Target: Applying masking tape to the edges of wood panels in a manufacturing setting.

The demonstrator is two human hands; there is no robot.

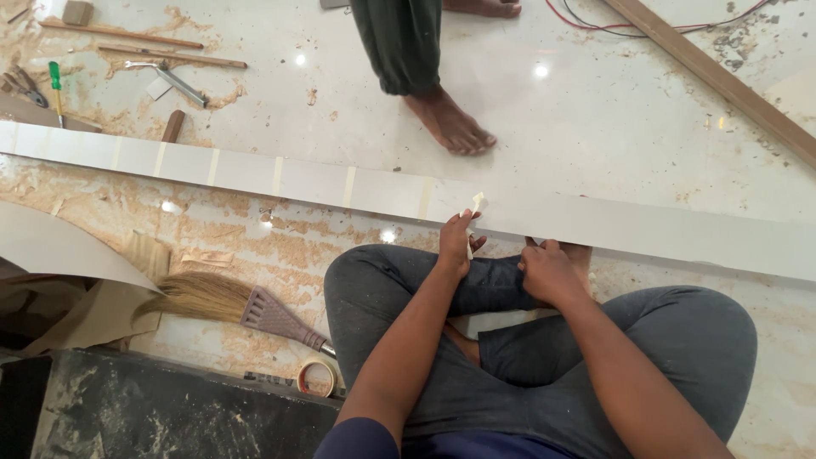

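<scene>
Pale laminate covers the long board (pixel 255 174), which runs left to right across the floor just beyond the seated person's crossed legs, its long axis crosswise to both forearms. Strips of tan tape (pixel 349 187) cross it at intervals along the left half. The left hand (pixel 456 242) pinches a small pale scrap, apparently tape (pixel 478 202), at the board's near edge, fingers closed on it. The right hand (pixel 551 270) rests curled just beside, at the same edge; I cannot tell whether it grips anything. Near left lie a tape roll (pixel 318 376) and a broom (pixel 229 302); another person's bare foot (pixel 449 121) stands on the far side.
</scene>
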